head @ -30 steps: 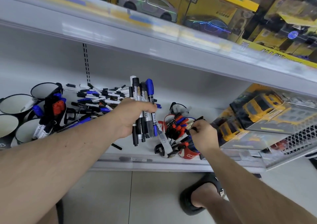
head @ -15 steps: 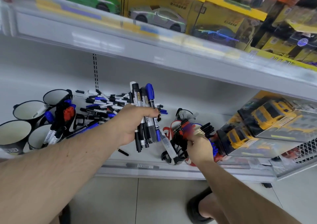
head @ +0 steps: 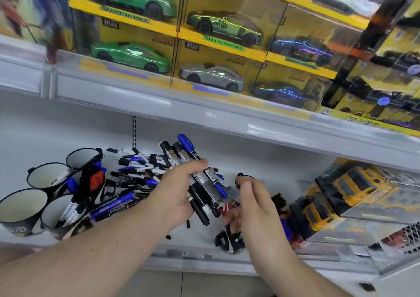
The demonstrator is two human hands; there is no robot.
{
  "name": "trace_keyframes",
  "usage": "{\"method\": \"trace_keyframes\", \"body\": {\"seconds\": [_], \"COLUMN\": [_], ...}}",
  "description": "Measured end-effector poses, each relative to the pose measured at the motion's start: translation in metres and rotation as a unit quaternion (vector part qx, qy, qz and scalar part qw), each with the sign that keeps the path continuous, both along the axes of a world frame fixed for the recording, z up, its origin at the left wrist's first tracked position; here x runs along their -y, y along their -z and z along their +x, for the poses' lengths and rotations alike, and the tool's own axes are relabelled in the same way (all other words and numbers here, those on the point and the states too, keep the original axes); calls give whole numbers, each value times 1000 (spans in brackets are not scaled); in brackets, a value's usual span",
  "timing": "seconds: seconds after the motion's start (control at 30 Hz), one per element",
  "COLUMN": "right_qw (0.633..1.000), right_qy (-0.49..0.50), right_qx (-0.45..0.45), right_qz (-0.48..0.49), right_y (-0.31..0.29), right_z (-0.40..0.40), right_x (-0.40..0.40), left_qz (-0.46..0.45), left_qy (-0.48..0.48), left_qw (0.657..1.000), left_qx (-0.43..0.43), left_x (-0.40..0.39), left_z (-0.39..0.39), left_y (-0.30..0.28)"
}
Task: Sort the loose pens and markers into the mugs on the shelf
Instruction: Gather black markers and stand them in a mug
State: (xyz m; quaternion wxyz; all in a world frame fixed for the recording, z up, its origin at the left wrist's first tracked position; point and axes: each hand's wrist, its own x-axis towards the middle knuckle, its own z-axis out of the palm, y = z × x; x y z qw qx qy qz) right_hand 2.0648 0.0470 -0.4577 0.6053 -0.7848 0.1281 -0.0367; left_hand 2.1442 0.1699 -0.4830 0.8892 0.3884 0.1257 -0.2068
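Head view, tilted up at a white shop shelf (head: 261, 160) under a second white shelf edge (head: 136, 96) crossing from 9 o'clock down toward 3 o'clock. Above that edge, from 11 to 2 o'clock, yellow boxes of toy cars (head: 211, 39), green, silver and dark blue. At 3 to 4 o'clock on the lower shelf, boxed yellow toy trucks (head: 354, 189) stacked at a tilt, a wire mesh panel (head: 409, 240) just below them. Pale floor tiles (head: 181, 283) at 6 o'clock.

At 8 to 9 o'clock, a cluster of black mugs (head: 22, 208) with white insides, some holding markers cap-up, red caps (head: 96, 179) among them. Just right of the mugs, toward 10 o'clock, a loose pile of pens and markers (head: 136, 171) lying flat on the shelf, black and blue.

Near centre, left hand (head: 179, 192) curled around a bundle of markers (head: 195, 178), blue and black caps fanning toward 12 o'clock. Right hand (head: 254, 203) just beside it at 4 o'clock, fingers bent, thumb and forefinger pinching a black-capped pen (head: 241, 179); grip partly blurred. Below the hands, another mug (head: 229, 242) lying near the shelf lip.
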Motion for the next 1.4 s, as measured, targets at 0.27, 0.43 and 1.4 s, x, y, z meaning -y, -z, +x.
{"method": "trace_keyframes", "body": {"seconds": [0.27, 0.43, 1.4], "right_qw": [981, 993, 921], "right_qy": [9, -21, 128], "right_qx": [-122, -101, -24], "right_qz": [151, 63, -366], "right_y": [1, -10, 23], "right_z": [16, 19, 85], "right_x": [1, 25, 161], "left_qz": [2, 67, 261], "left_qy": [62, 64, 76], "left_qw": [997, 994, 962], "left_qx": [35, 54, 9], "left_x": [2, -7, -10], "left_z": [-7, -9, 4], "left_y": [-3, -10, 19]}}
